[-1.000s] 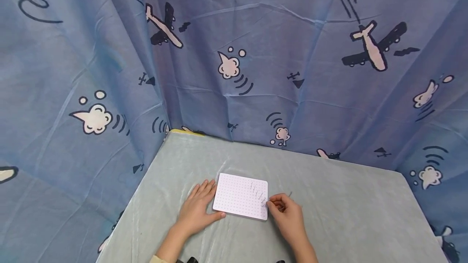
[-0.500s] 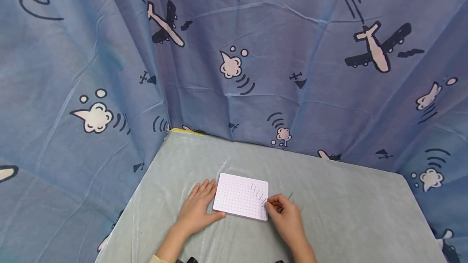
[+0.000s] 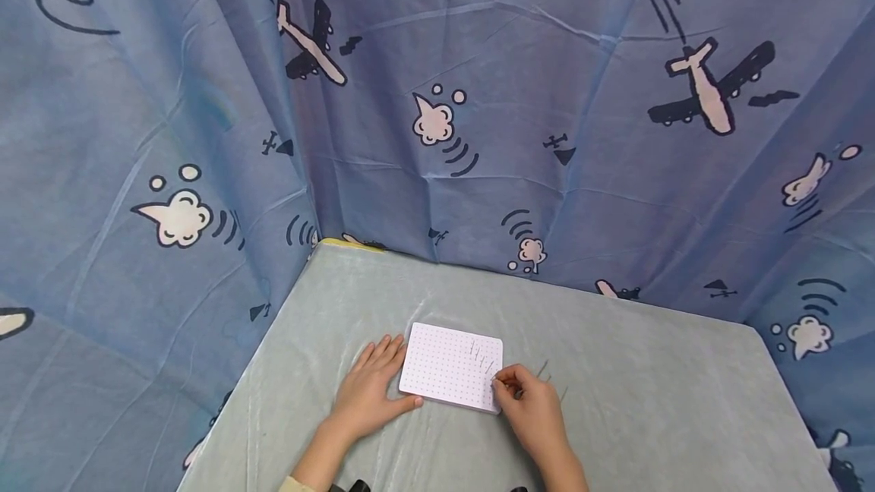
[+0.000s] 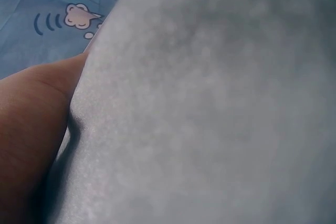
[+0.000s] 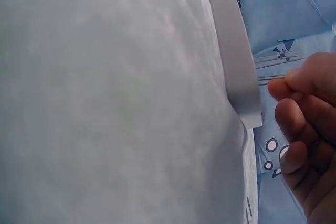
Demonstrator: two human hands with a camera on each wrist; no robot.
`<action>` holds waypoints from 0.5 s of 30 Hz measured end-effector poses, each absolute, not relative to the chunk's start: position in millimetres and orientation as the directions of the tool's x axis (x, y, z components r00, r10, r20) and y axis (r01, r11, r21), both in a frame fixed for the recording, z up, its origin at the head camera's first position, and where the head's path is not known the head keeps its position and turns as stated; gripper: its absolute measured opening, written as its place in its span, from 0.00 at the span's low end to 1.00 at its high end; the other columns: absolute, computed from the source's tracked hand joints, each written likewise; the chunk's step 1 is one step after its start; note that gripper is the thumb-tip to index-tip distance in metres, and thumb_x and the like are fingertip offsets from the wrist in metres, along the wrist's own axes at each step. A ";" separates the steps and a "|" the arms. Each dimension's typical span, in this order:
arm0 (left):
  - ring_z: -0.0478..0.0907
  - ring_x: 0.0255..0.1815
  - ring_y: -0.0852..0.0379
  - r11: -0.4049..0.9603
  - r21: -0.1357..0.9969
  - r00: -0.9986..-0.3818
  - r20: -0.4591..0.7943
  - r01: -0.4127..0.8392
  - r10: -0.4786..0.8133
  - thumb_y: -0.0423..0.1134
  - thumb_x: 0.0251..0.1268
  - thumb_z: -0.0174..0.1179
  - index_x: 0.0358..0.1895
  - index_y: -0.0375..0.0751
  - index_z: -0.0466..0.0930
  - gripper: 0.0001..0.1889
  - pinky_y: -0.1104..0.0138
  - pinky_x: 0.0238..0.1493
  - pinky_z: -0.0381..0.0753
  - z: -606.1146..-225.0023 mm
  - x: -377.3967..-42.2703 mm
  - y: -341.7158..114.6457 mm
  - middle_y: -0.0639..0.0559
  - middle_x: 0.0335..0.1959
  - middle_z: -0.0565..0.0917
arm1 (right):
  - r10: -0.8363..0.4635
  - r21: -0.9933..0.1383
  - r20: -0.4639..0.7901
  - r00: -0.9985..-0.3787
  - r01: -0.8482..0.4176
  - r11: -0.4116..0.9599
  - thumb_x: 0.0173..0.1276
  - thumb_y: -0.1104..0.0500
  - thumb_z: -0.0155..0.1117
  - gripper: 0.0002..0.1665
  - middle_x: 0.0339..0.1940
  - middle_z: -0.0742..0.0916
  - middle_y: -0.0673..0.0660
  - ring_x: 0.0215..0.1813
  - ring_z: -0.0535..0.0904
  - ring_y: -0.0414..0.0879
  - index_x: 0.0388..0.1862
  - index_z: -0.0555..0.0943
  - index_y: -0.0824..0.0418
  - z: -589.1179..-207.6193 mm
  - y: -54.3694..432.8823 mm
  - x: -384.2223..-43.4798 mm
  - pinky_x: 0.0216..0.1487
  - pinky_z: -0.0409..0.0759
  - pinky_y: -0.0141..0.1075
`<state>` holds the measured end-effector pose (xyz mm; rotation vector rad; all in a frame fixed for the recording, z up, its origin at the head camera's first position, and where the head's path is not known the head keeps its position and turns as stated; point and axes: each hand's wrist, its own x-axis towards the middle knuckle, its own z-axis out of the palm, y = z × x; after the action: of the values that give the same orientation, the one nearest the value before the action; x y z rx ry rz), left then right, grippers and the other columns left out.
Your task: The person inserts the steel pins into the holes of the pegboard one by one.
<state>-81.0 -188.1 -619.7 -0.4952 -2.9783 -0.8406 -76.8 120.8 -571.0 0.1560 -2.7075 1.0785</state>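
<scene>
A white board [image 3: 437, 363] with a grid of small dots or holes lies flat on the table. Several thin metal pins [image 5: 274, 56] stand up from it in a curved row near its right end. My left hand [image 3: 372, 392] lies with straight fingers against the board's left edge, thumb at the near corner; in the left wrist view only part of this hand [image 4: 31, 129] shows. At the board's right edge, my right hand [image 3: 536, 407] pinches a thin metal pin [image 5: 265, 81] between thumb and index finger, close over the surface. Its other fingers are curled.
Several loose thin pins [image 3: 543, 367] lie on the table just right of my right hand. A pale grey cloth [image 3: 649, 393] covers the tabletop. Blue curtains [image 3: 383, 173] with printed airplanes hang along the back and sides.
My right hand has shifted slightly left, its fingertips now over the board's right edge. More of the loose pins show beside it. My left hand stays in place.
</scene>
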 end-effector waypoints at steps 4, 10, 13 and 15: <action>0.48 0.91 0.51 0.804 0.508 -0.948 0.100 0.309 0.302 0.75 0.64 0.68 0.87 0.43 0.63 0.56 0.54 0.91 0.42 -618.7 -81.8 -187.2 0.52 0.89 0.60 | -0.006 -0.652 0.239 -0.971 -0.165 0.740 0.63 0.67 0.81 0.11 0.24 0.85 0.42 0.27 0.75 0.35 0.33 0.87 0.53 -569.6 120.7 -76.4 0.27 0.75 0.29; 0.49 0.91 0.51 0.816 0.485 -0.948 0.111 0.314 0.299 0.75 0.63 0.68 0.87 0.44 0.63 0.57 0.55 0.91 0.42 -620.2 -81.2 -186.3 0.52 0.89 0.60 | 0.000 -0.663 0.221 -0.975 -0.150 0.734 0.65 0.66 0.82 0.10 0.24 0.85 0.41 0.27 0.75 0.35 0.34 0.88 0.53 -570.6 121.1 -75.3 0.26 0.75 0.29; 0.50 0.90 0.51 0.820 0.477 -0.947 0.116 0.317 0.299 0.75 0.63 0.68 0.87 0.44 0.64 0.56 0.55 0.91 0.43 -620.8 -81.0 -186.5 0.52 0.89 0.61 | -0.002 -0.669 0.225 -0.974 -0.156 0.727 0.66 0.66 0.82 0.10 0.25 0.85 0.41 0.27 0.76 0.35 0.34 0.88 0.53 -571.7 122.1 -75.0 0.26 0.75 0.29; 0.50 0.90 0.51 0.820 0.476 -0.947 0.115 0.317 0.299 0.75 0.63 0.68 0.87 0.44 0.63 0.56 0.55 0.91 0.43 -620.7 -80.9 -186.7 0.52 0.89 0.60 | -0.002 -0.679 0.224 -0.975 -0.158 0.717 0.66 0.66 0.82 0.10 0.25 0.85 0.41 0.28 0.76 0.35 0.34 0.89 0.54 -572.4 123.7 -74.8 0.28 0.76 0.29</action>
<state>-80.9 -186.7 -620.7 -0.5013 -2.9636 -0.7849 -74.8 123.7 -572.4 0.1280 -2.7152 1.1022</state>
